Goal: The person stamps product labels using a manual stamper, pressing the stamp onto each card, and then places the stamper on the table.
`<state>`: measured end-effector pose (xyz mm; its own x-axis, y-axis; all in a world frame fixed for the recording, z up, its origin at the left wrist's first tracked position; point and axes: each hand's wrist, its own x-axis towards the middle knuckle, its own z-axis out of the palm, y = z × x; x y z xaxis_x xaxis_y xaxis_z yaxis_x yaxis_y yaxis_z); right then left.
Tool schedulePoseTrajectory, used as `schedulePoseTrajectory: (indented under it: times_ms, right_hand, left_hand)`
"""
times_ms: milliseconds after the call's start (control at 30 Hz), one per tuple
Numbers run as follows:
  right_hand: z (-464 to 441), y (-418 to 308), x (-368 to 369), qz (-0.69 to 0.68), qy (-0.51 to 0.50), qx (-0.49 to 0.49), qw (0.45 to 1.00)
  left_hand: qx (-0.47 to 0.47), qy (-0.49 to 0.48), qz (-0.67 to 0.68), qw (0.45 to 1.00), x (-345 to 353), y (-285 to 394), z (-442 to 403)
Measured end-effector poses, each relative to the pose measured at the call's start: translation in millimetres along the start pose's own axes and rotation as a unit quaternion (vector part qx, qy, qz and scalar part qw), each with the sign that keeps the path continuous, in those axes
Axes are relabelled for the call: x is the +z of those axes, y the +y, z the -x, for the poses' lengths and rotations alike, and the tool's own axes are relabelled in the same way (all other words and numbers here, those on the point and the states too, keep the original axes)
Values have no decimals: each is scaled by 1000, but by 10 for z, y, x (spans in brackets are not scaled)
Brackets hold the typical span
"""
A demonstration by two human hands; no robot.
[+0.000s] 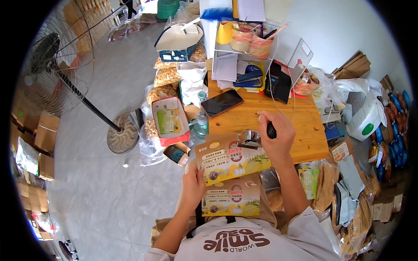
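Two printed sheets face us: our left hand (193, 183) pinches the upper sheet (224, 161) by its left edge, its upper side against the metal tool (250, 138); the lower sheet (230, 198) lies nearer our shirt (244, 237). Our right fingers curl by the black knob (271, 130) — exact grip we cannot tell. We seem to be positioning the upper sheet — any next move calls for steadiness.

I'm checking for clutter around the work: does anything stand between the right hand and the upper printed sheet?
Yes, partly: a shiny metal device sits at the top edge of the upper printed sheet, beside the right hand. Nothing visible parts the sheet from the left hand, whose fingers grip its left edge.
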<state>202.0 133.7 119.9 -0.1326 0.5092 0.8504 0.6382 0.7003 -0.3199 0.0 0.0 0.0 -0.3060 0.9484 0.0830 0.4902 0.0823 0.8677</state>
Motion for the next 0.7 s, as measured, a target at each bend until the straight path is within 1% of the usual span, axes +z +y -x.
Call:
schedulePoseTrajectory:
  times_ms: [67, 100, 133, 167, 200, 267, 300, 367, 400, 467, 500, 567, 600, 633, 700]
  right_hand:
    - [-24, 28, -32, -10, 25, 18, 999]
    - [58, -69, -7, -22, 39, 39, 998]
    - [13, -40, -19, -25, 48, 38, 998]
    - [7, -21, -155, -20, 31, 40, 999]
    - [-17, -4, -222, -16, 25, 37, 999]
    - [-23, -13, -307, -1, 20, 71, 997]
    - [-53, 16, -300, -1, 23, 68, 997]
    - [-44, 32, -281, -14, 45, 53, 997]
    - [-22, 36, -265, -15, 44, 61, 997]
    - [17, 58, -232, 0, 40, 28, 999]
    - [34, 69, -213, 0, 41, 32, 999]
    - [62, 86, -166, -12, 13, 4, 1000]
    - [75, 82, -137, -13, 13, 7, 1000]
    - [93, 72, -108, -12, 15, 8, 1000]
    - [124, 40, -75, -15, 7, 12, 1000]
  left_hand:
    - [27, 33, 6, 999, 24, 93, -101]
    - [31, 28, -22, 999, -185, 92, -70]
    - [82, 62, -63, 993, -211, 103, -148]
    - [112, 87, -92, 986, -153, 148, -53]
    - [108, 86, -84, 987, -134, 176, -19]
    - [14, 48, 23, 998, -192, 210, 82]
    - [18, 50, 24, 998, -214, 194, 72]
    - [8, 1, 18, 1000, -313, 146, 205]
    - [4, -3, 13, 1000, -335, 112, 310]
    - [-28, -77, -4, 997, -342, 13, 559]
    - [-29, -78, -7, 997, -326, -45, 660]
    - [-50, -129, -46, 989, -274, -206, 838]
    - [-81, -140, -34, 986, -251, -290, 894]
    - [-84, -140, -35, 986, -241, -350, 923]
    - [-86, -180, -33, 979, -256, -333, 965]
